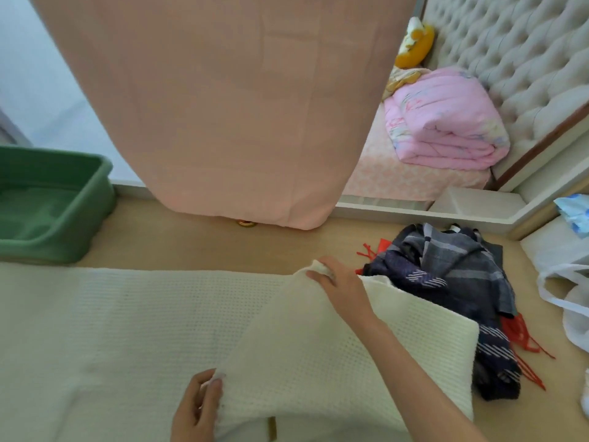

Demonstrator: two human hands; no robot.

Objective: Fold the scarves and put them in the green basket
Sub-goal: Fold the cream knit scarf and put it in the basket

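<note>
Fingertips point(318, 276) of R hand point(341, 290) are curled tight, pinching the far corner of the cream-white waffle-knit scarf point(127, 330). L hand point(194, 409) pinches the near corner of the same end between thumb and fingers point(217, 386); its other fingers are loosely curled. Neither hand holds anything else.

The gripped end is raised and turned over toward the left. The rest of the scarf lies flat on the beige floor point(191, 244), running to the left frame edge.

Step in hand (est.): first lengthwise fold.
1. Hold both corners level w/ equal tension.
2. Carry the end left until corners meet the opposite end; align side edges before release.
3. Flatten w/ open palm, crease outward.

Caution: the knit looks soft and stretchy, so the middle will probably sag and skew the fold if one hand leads.

Just right of R hand, a dark navy-and-grey heap of unfolded scarves point(446, 291) touches the raised fold, w/ a red fringed cloth point(522, 339) beneath it. The green rectangular plastic basket point(98, 202) sits on the floor at far left, beyond the scarf. No scarf is visible inside it.
</note>
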